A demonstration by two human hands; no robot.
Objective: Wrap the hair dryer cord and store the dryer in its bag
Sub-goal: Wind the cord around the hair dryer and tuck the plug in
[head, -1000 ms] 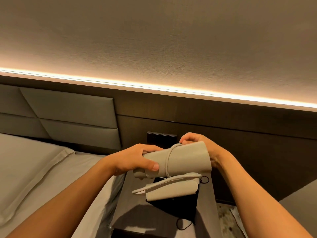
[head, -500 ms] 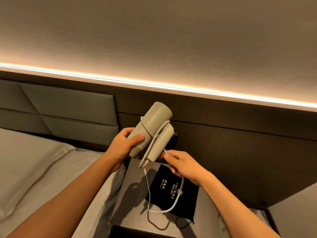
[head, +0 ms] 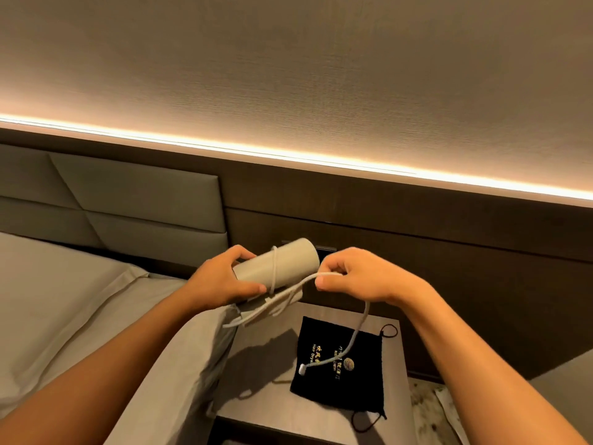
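The hair dryer (head: 279, 264) is held in the air above the left back corner of the desk (head: 256, 399), its round body lying almost level and pointing to the back right. The left hand (head: 221, 281) is closed around its near end, thumb in front. The right hand (head: 356, 277) pinches the cord (head: 359, 329) just beside the far end of the dryer. One loop of the pale cord goes around the body; more loops hang under it, and the loose end hangs down over the black bag (head: 340, 380), which lies flat on the desk. The bed (head: 80, 316) touches the left edge of the desk. The front part of the desk is free.
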